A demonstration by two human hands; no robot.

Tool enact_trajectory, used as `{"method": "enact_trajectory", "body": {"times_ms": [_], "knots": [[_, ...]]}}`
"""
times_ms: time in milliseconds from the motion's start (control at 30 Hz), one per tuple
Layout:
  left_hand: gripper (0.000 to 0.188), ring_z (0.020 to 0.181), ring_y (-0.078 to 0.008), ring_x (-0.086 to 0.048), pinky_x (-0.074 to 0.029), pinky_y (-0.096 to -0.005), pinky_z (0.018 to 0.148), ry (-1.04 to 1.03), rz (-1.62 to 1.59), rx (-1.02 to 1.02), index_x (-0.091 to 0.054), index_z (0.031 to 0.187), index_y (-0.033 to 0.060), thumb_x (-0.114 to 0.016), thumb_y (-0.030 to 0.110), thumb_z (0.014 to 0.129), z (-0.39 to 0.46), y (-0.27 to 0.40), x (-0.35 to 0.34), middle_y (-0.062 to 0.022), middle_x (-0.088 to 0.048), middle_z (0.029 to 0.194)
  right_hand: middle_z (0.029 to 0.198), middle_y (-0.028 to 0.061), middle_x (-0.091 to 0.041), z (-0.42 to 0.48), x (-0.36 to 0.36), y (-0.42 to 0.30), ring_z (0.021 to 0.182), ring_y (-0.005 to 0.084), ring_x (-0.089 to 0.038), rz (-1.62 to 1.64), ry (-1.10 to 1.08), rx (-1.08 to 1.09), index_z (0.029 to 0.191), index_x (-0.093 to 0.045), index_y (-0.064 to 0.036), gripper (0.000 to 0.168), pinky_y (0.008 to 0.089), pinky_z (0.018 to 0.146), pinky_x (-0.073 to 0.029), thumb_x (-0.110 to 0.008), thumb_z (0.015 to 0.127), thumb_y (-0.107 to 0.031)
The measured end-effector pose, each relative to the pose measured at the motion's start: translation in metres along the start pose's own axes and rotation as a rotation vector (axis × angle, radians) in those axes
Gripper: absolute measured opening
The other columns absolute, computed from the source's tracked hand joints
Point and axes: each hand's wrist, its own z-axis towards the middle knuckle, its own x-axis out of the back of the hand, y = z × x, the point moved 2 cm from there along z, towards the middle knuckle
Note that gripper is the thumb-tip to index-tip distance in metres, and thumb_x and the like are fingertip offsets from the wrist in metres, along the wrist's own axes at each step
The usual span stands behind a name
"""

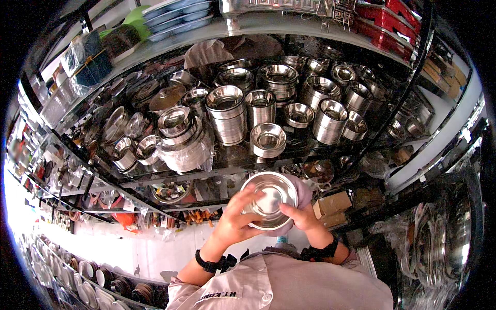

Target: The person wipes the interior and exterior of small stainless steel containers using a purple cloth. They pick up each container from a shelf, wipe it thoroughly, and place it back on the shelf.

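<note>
A round stainless steel bowl [271, 199] is held in front of my chest, its open top towards me. My left hand [238, 215] reaches over its left side, with fingers over the inside; they look slightly blurred. My right hand [300, 217] grips the right rim, thumb on the edge, with a mauve cloth [303, 192] behind the bowl on that side. On the glass shelf beyond stand stacks of steel bowls, among them a small stack [268, 139], a tall stack [226, 116] and a plastic-wrapped stack [184, 149] further left.
Above is a shelf [263, 29] with blue-rimmed trays [178, 19] and red boxes [383, 29]. Black metal posts [399, 104] frame the rack. Cardboard boxes [333, 205] lie at the lower right. Pan lids [166, 98] lean at the left.
</note>
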Motion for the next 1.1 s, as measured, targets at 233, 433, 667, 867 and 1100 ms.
{"method": "enact_trajectory", "body": {"times_ms": [233,433,667,867,1100], "knots": [[0.095,0.142,-0.0467,-0.035,-0.033,-0.0576,0.114,0.229,-0.039,-0.001,-0.051,0.133,0.0155,-0.100,0.035,0.054,-0.013,0.001,-0.003,-0.0263,-0.032,0.153,0.118,0.0049,-0.066,-0.025,-0.002,0.038,0.105,0.0142,-0.060,-0.016,0.082,-0.145,0.130,-0.057,-0.001,0.034,0.0334,0.095,-0.049,-0.057,0.103,-0.021],[0.105,0.141,-0.0438,-0.036,-0.034,-0.0555,0.113,0.206,-0.122,0.008,-0.044,0.140,0.0156,-0.100,0.032,0.053,-0.024,0.003,-0.007,-0.0253,-0.032,0.152,0.111,0.0014,-0.067,-0.045,0.008,0.056,0.101,0.0132,-0.059,-0.035,0.026,-0.323,0.123,-0.061,0.000,0.033,0.0322,0.090,-0.049,-0.053,0.106,-0.027],[0.108,0.140,-0.0434,-0.039,-0.042,-0.0482,0.111,0.075,0.019,0.212,-0.042,0.149,0.0109,-0.095,0.010,0.055,-0.018,0.017,-0.005,-0.0237,-0.033,0.152,0.131,0.0151,-0.058,-0.064,0.011,0.028,0.120,0.0285,-0.056,-0.672,0.097,0.233,0.131,-0.055,-0.002,0.040,0.0428,0.105,-0.040,-0.064,0.094,-0.015],[0.099,0.140,-0.0404,-0.042,-0.042,-0.0453,0.112,-0.185,-0.245,0.121,-0.050,0.146,0.0149,-0.091,0.008,0.057,-0.018,0.035,-0.013,-0.0189,-0.037,0.155,0.128,0.0204,-0.062,-0.052,-0.003,0.005,0.120,0.0455,-0.056,-1.178,-0.202,0.422,0.127,-0.061,-0.007,0.052,0.0529,0.101,-0.044,-0.069,0.077,-0.019],[0.097,0.139,-0.0403,-0.043,-0.041,-0.0473,0.113,-0.226,-0.153,0.093,-0.054,0.144,0.0192,-0.092,0.010,0.055,-0.016,0.026,-0.013,-0.0176,-0.040,0.154,0.101,0.0217,-0.070,-0.046,-0.019,-0.001,0.095,0.0432,-0.064,-1.263,-0.607,-0.107,0.100,-0.071,-0.003,0.036,0.0519,0.081,-0.052,-0.068,0.068,-0.019]]}}
